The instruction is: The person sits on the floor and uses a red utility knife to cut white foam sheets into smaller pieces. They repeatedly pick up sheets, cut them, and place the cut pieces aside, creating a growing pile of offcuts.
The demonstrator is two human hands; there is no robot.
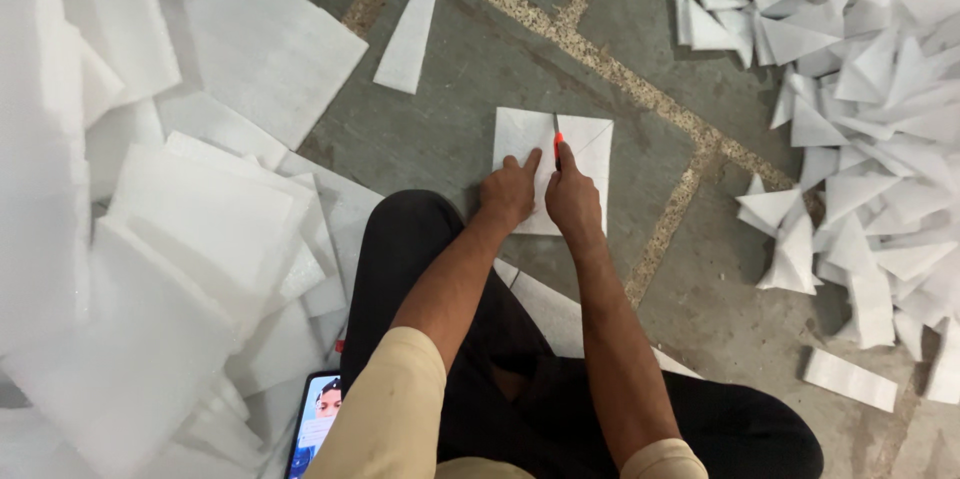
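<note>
Your left hand [508,194] presses flat, fingers spread narrow, on the square white foam sheet [590,154] lying on the grey stone floor [450,119] (before your knees), while your right hand [572,201] grips a red-handled cutter [557,144].

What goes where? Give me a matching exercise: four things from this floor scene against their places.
1 square white sheet
2 pile of cut white triangles
3 stack of large white sheets
4 phone

a far right of the floor
b under both hands
c bottom edge, beside the left knee
d left side of the floor

Pairs: 1-b, 2-a, 3-d, 4-c
</note>
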